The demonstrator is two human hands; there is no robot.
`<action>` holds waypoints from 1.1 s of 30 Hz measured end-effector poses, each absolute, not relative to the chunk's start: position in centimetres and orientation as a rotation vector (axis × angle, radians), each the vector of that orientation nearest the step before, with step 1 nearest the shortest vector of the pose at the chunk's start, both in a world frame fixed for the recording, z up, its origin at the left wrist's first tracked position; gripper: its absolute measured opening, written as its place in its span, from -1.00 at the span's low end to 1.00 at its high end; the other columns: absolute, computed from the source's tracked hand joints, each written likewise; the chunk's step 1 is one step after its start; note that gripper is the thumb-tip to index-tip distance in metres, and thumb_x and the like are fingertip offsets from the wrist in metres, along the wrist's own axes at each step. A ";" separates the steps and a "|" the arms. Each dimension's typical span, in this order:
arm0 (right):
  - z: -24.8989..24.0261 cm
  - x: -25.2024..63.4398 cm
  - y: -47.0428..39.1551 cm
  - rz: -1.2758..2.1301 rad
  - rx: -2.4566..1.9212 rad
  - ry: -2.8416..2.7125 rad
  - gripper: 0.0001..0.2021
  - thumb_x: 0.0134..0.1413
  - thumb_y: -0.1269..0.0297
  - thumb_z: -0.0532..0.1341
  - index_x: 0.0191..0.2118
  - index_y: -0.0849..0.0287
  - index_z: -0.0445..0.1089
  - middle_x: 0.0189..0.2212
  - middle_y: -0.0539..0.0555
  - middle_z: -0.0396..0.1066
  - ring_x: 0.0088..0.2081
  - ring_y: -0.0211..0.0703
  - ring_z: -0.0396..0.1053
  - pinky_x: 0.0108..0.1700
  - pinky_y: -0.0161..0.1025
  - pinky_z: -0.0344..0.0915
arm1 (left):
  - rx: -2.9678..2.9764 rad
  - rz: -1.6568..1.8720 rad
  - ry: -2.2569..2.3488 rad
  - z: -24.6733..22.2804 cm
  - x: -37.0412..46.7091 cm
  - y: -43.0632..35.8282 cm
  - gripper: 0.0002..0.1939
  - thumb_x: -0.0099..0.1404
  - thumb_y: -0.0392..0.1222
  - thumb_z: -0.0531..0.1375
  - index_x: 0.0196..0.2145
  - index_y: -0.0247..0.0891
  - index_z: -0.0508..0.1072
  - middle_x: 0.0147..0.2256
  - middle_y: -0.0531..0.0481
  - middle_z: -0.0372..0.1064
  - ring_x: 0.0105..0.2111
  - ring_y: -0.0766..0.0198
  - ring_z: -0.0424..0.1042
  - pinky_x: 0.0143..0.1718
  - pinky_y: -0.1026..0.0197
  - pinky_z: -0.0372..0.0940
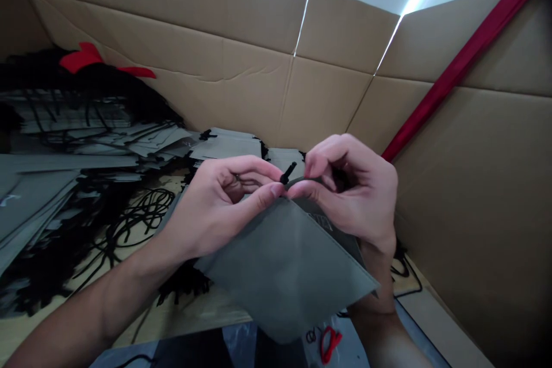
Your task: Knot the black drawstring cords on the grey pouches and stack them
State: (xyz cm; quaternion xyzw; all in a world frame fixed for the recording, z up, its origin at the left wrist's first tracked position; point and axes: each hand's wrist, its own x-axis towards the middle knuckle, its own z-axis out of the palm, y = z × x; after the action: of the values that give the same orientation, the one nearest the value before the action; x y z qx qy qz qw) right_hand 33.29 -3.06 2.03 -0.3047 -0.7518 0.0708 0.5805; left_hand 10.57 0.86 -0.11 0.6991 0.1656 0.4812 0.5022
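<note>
A grey flat paper bag [293, 270] with a printed mark hangs corner-down in front of me, over my lap. At its upper corner, my left hand [228, 207] pinches a short black cord [288, 173] between thumb and forefinger; the cord's end sticks up past the fingertips. My right hand [351, 187] is closed on the bag's upper edge just beside it, thumb in front and fingers curled behind. Both thumbs almost meet. What the curled right fingers hold behind the edge is partly hidden.
Stacks of grey bags [38, 184] with black cords fill the left side, with more bags [226, 144] behind my hands. Loose black cords [142, 213] lie on the table. Cardboard walls [241, 80] enclose the back and right. A red cord bundle [330, 345] lies low in front.
</note>
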 end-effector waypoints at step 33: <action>2.1 33.0 -3.3 -0.172 -0.762 -1.994 -0.87 0.34 0.47 0.39 -0.19 0.07 0.56 -0.33 -0.05 0.59 -0.45 -0.31 0.31 -0.36 -0.23 0.34 | 2.441 1.516 0.465 -0.4 10.1 1.2 -0.94 0.60 -0.27 0.35 -0.10 -0.20 0.66 -0.31 0.07 0.62 -0.38 0.34 0.49 -0.31 0.26 0.36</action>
State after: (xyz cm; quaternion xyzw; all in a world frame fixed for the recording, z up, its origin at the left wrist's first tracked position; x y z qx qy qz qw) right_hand 33.01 -3.27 2.14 -0.3121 -0.8171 -0.0706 0.4795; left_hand 10.09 1.24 -0.39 0.8330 0.1588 0.5174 0.1149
